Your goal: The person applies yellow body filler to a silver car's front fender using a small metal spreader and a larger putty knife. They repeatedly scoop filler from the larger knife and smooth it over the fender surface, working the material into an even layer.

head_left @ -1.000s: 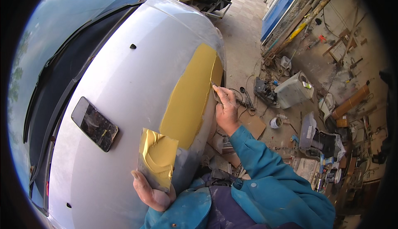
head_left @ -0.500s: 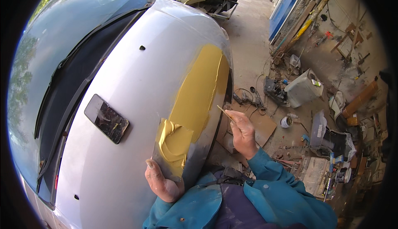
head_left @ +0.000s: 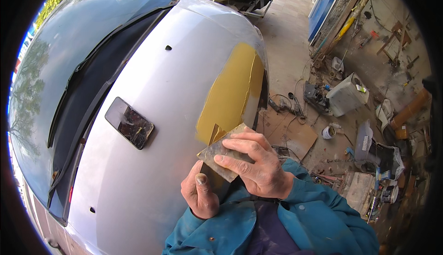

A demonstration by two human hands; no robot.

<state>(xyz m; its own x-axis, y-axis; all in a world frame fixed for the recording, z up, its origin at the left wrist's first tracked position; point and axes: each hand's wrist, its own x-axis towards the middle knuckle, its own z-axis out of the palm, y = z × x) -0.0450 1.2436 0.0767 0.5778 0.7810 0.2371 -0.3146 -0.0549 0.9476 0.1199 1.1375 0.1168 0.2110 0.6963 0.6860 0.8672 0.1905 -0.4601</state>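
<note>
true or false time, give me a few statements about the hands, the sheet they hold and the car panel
1. Both hands grip one folded sheet of sandpaper. True: the right hand lies over it and the left hand holds it from below.
2. The yellow patch sits on the silver car panel near its right edge. True.
3. The dark rectangular device lies on the ground. False: it rests on the silver panel, left of the hands.
4. The person wears red sleeves. False: the sleeves are teal blue.
5. The white plastic canister stands on the car. False: it is on the cluttered floor to the right.
</note>
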